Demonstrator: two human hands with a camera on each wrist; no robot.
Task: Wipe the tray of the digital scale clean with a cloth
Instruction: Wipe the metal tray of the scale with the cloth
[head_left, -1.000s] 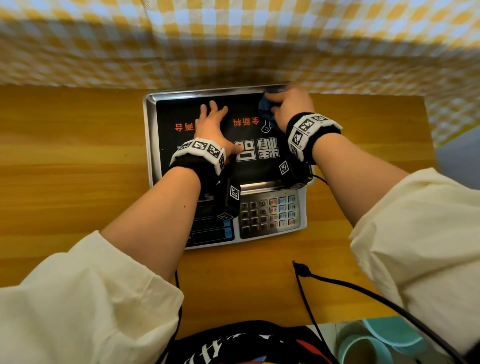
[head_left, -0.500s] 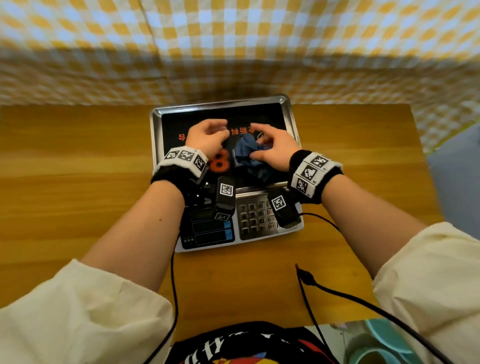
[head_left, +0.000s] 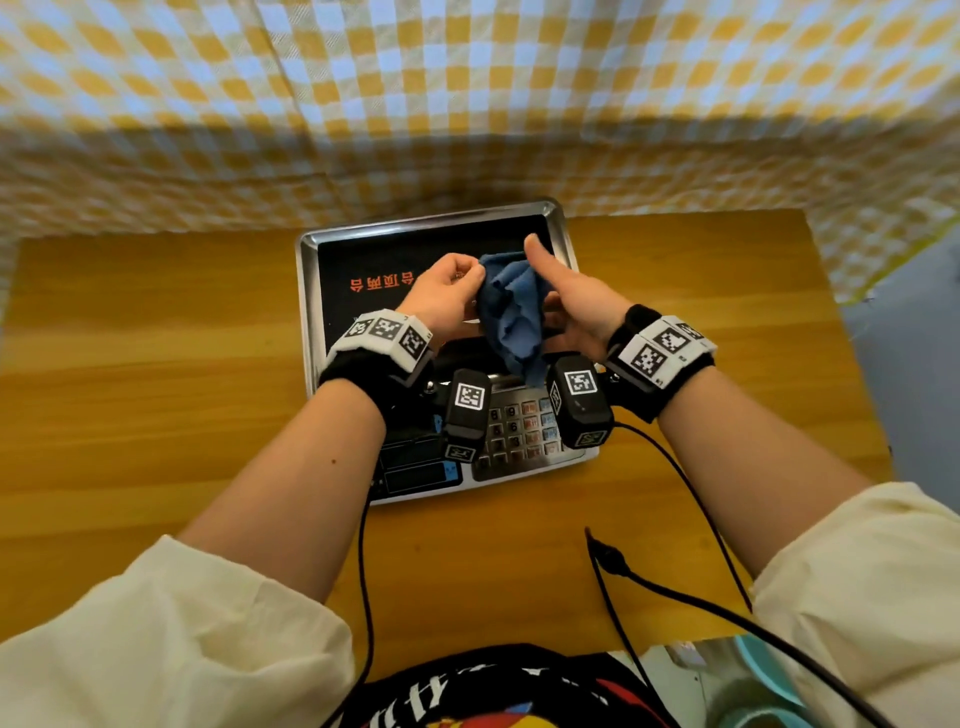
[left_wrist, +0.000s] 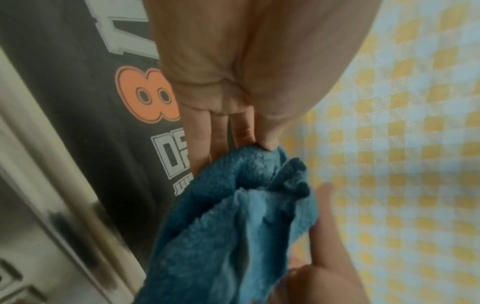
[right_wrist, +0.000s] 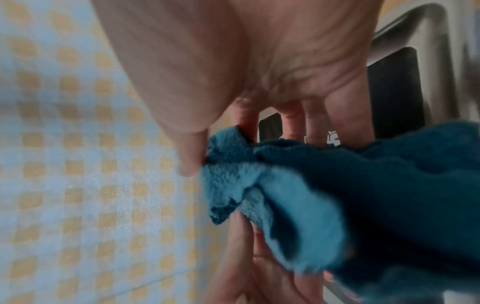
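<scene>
The digital scale stands mid-table, and its steel tray (head_left: 306, 291) mirrors dark print. A crumpled blue cloth (head_left: 511, 312) hangs just above the tray, held between both hands. My left hand (head_left: 475, 278) pinches the cloth's upper left edge. In the left wrist view the thumb and fingertips (left_wrist: 267, 144) nip the cloth (left_wrist: 233, 216) beside the tray rim (left_wrist: 64, 185). My right hand (head_left: 571, 306) holds the cloth's right side with the thumb raised. The right wrist view shows that thumb (right_wrist: 192, 160) pressing the cloth (right_wrist: 337, 195) against the fingers. The cloth hides the tray's middle.
The scale's keypad (head_left: 519, 431) and display (head_left: 421, 473) face me, partly under the wrist cameras. A yellow-checked fabric wall (head_left: 467, 130) rises right behind the tray. Black cables (head_left: 623, 571) trail over the wooden table (head_left: 156, 389). Teal bowls (head_left: 758, 675) sit below the table's near right edge.
The right hand dragged the cloth from the tray's far right corner toward the middle. The left hand came off the tray, and both hands now hold the cloth raised.
</scene>
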